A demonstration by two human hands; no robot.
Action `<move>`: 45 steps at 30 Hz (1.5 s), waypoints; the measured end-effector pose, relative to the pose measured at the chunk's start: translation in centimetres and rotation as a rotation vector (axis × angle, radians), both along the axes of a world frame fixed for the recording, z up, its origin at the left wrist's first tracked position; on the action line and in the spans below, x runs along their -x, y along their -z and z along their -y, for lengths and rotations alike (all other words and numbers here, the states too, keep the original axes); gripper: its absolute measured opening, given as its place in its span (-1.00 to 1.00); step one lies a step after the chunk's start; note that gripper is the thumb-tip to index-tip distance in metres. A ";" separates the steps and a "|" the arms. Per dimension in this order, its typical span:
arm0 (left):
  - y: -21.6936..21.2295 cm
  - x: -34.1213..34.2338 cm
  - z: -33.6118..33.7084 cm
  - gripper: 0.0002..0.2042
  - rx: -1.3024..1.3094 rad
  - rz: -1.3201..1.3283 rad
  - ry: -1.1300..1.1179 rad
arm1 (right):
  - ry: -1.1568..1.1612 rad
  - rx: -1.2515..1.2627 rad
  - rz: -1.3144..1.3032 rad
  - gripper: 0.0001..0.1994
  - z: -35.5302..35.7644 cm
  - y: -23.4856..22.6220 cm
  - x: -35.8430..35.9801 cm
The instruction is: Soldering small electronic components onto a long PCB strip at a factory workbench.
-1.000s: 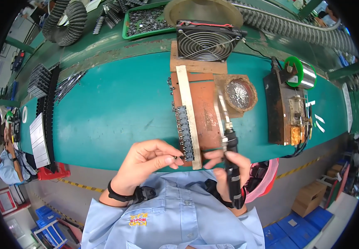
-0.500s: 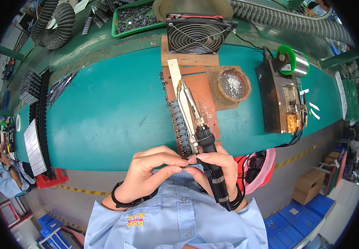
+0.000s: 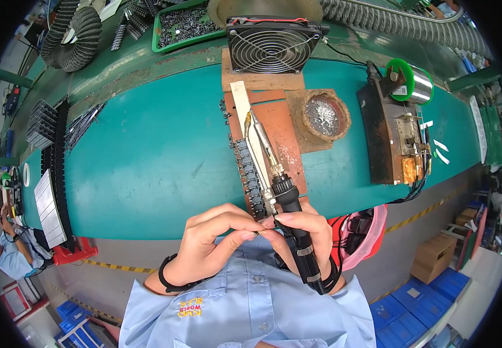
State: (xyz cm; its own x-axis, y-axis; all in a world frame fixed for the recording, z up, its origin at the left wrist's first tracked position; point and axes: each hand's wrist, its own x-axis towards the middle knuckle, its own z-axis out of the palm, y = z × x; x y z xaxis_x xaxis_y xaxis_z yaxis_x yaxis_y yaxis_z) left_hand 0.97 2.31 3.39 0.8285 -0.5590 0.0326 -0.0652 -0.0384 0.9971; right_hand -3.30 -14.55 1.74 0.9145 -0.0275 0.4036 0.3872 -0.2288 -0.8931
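At lower centre, my left hand (image 3: 207, 239) pinches a tiny dark component (image 3: 257, 232); my right hand (image 3: 316, 227), fingertips meeting it, grips a black-handled soldering iron (image 3: 287, 194); I judge this part-handling; next calls for steadiness.

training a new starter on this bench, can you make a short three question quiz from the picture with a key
1. Which hand holds the soldering iron?
2. True or false: the bowl sits to the right of the orange-brown board.
3. What colour are the ends of the wire spool?
a) red
b) green
c) white

Key: 1. The right hand. 2. True. 3. b
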 end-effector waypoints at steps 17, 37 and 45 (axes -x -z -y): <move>0.8 -0.2 0.1 -0.91 0.146 -0.267 0.039 | 0.034 0.034 0.020 -0.57 0.0 0.7 0.2; 2.3 -2.1 -0.6 -0.91 0.045 -0.715 -0.067 | 0.297 -0.007 0.064 -0.62 1.8 3.4 -0.1; 3.2 -2.4 -0.2 -0.91 0.064 -0.755 -0.049 | 0.360 0.102 -0.065 -0.68 2.4 5.3 0.3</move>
